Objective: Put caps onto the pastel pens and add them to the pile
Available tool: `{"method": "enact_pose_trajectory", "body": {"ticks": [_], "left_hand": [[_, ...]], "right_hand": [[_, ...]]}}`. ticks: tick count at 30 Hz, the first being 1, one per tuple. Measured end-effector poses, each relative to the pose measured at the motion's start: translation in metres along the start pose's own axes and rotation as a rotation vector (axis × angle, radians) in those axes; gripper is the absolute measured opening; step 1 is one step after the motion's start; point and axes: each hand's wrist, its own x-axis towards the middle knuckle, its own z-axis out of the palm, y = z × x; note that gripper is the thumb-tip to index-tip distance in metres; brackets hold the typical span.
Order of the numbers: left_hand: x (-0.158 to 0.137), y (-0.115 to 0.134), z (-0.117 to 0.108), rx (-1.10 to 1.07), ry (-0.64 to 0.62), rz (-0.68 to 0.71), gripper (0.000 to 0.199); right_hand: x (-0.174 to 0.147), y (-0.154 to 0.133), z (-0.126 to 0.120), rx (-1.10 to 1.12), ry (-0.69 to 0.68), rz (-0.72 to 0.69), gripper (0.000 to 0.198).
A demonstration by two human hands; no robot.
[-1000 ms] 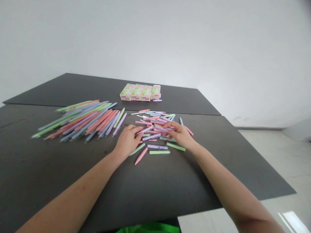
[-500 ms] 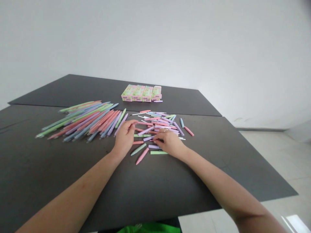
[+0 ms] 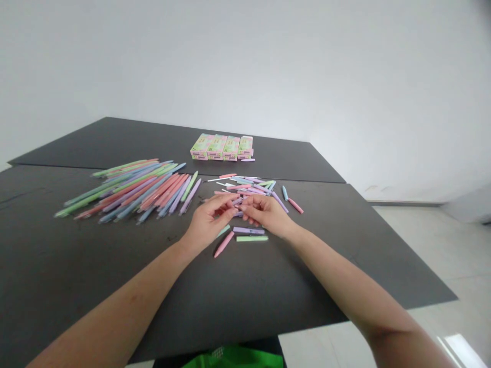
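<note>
Both hands (image 3: pixel 210 215) (image 3: pixel 267 213), grip narrow around purple piece (image 3: pixel 237 201), amid loose pen parts (image 3: pixel 249 231), boxes (image 3: pixel 217 145) beyond

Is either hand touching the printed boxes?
No, the left hand and right hand are at the pen parts, and the printed boxes lie farther back.

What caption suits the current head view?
Left hand and right hand close together among scattered pen parts, beside piled pens.

Soft, diffuse light; bright glare on the floor (image 3: pixel 452 250), lower right.
</note>
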Motion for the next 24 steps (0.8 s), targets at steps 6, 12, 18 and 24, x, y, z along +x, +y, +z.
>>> {"method": "enact_pose_trajectory", "body": {"ticks": [6, 12, 18, 24], "left_hand": [[-0.001, 0.002, 0.003, -0.055, 0.039, -0.005, 0.016], [0.01, -0.011, -0.005, -0.667, 0.207, -0.292, 0.013], [0.017, -0.012, -0.013, -0.933, 0.25, -0.389, 0.012], [0.015, -0.014, -0.016, -1.034, 0.214, -0.412, 0.022]], "right_hand": [[-0.002, 0.0, 0.006, 0.195, -0.002, 0.018, 0.035], [-0.015, 0.009, -0.017, -0.471, 0.076, -0.225, 0.013], [-0.02, 0.02, -0.016, -0.853, -0.127, -0.249, 0.007], [-0.019, 0.019, -0.018, -0.5, -0.044, -0.185, 0.012]]}}
